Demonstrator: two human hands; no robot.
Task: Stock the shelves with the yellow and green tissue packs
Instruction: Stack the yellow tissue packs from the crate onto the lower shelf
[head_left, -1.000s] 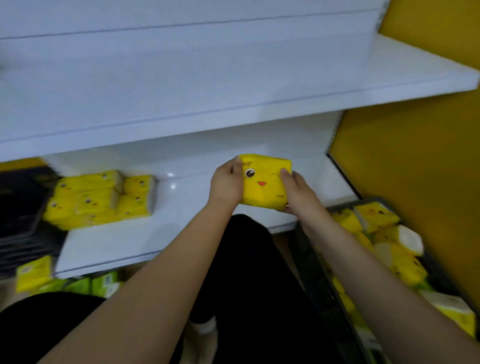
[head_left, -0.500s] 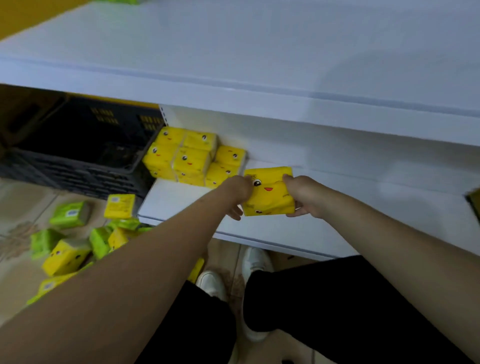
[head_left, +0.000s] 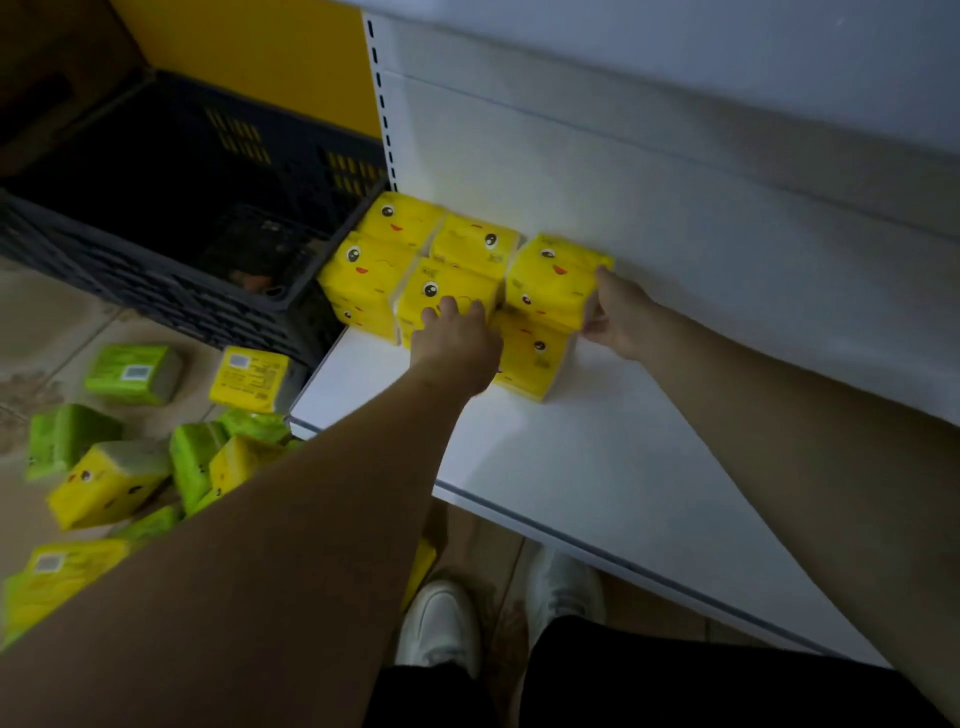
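A white shelf (head_left: 597, 467) runs from the lower right up to a white back panel, with a second white shelf overhead and a yellow wall behind a dark plastic crate (head_left: 171, 208) that stands on the tiled floor beyond the shelf's left end. At the shelf's back left corner sits a block of yellow tissue packs (head_left: 415, 265) with cartoon faces, stacked two high and pushed against the back panel.

The left hand (head_left: 457, 343) rests on the front of this block, its fingers (head_left: 448, 307) laid fairly straight and slightly spread over the face of one upper pack. Just to the right, the right hand (head_left: 618, 312) holds the right end of the newest yellow pack (head_left: 553, 283), which lies on top of another yellow pack (head_left: 535, 358) and touches the block on its left; the thumb is at the front lower edge and the fingers reach over the far upper corner, curled round the pack's end.

On the floor to the left of the shelf's front left corner lie loose packs in a heap: green tissue packs (head_left: 130, 371) and more yellow ones (head_left: 106, 480), several tilted, some showing barcode labels. Below the shelf's front edge a pair of white shoes (head_left: 441, 629) and dark trousers show.
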